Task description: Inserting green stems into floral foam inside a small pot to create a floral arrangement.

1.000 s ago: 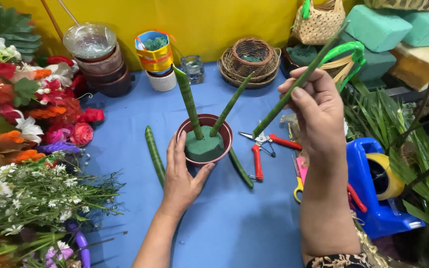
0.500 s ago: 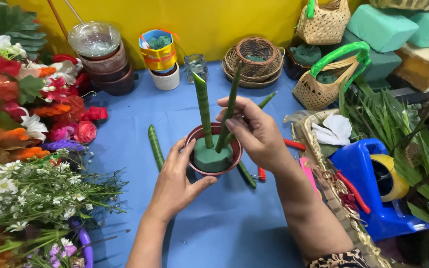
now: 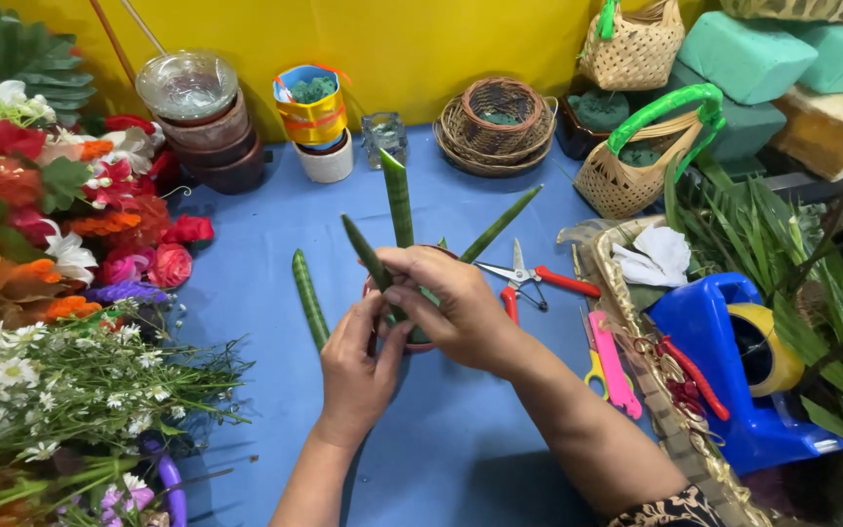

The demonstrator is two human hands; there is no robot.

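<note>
Left of the small round reddish-brown pot (image 3: 412,344), a stiff green spear-shaped leaf (image 3: 309,298) lies loose on the blue worktop (image 3: 461,439), flowers crowding beyond it. I see my left hand (image 3: 358,371) cupping the pot's near side, fingers curled against it. My right hand (image 3: 451,307) covers the rim, fingers pinching a pointed green leaf stalk (image 3: 368,256) low down. I judge the stalks rigid and light, best gripped near the base. Right of the pot, red-handled scissors (image 3: 529,280) narrow my room; nearer me the cloth lies open.
</note>
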